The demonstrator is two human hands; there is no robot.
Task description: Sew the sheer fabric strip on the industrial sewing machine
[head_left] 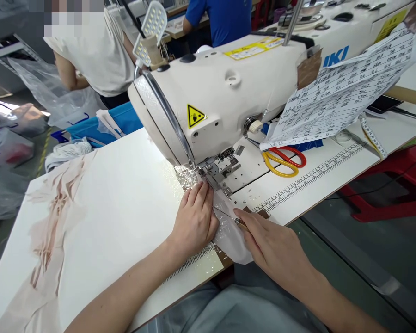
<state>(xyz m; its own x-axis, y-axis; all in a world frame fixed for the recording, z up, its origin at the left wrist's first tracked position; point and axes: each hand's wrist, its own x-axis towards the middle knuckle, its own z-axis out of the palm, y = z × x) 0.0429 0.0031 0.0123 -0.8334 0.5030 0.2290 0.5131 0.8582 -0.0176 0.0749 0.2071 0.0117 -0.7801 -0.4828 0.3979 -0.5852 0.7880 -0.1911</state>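
Red stool (398, 185), apparently greenish floor (384, 243)

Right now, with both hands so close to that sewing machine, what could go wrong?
The left hand lies right by the working end of the sewing machine, so a finger might get caught or pricked. The thin tool in the right hand points toward the left one; a slip could poke it or snag the pale cloth.

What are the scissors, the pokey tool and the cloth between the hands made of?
Scissors: handles probably smooth plastic, going by their even red and yellow colour; blades hidden.
Pokey tool, in the right hand: thin shaft probably metal, since it's so slim and straight; brownish handle maybe wood or plastic.
Cloth: thin, smooth-looking fabric, pale and drooping softly; fibre unclear.
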